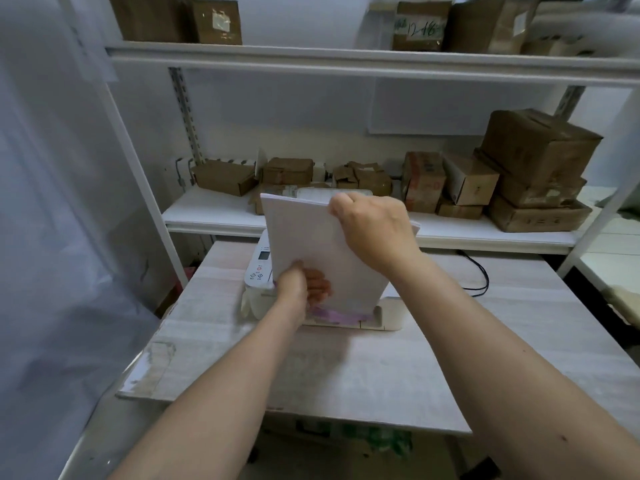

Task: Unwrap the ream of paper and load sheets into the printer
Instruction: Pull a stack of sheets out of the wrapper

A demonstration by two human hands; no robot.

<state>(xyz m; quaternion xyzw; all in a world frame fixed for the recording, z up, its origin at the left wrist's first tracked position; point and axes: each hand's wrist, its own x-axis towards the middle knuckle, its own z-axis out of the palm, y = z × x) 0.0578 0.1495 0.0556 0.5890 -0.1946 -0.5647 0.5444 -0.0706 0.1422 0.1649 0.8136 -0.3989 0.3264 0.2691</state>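
Note:
A thick stack of white paper (304, 237) stands nearly upright, tilted toward me, above the white printer (258, 268). My left hand (303, 284) grips the stack's lower left edge, fingers on its front face. At the top edge, my right hand (372, 226) pinches the stack from above. A purple wrapper (334, 315) lies under the stack's lower end on the printer's front. The stack hides most of the printer; only the control panel with its small screen and the front tray edge (379, 320) show.
The printer sits on a pale wood-grain table (381, 368). A black cable (479, 271) loops at the right behind it. White shelving behind holds several brown cardboard boxes (536, 150). Translucent plastic sheeting (59, 237) hangs at the left.

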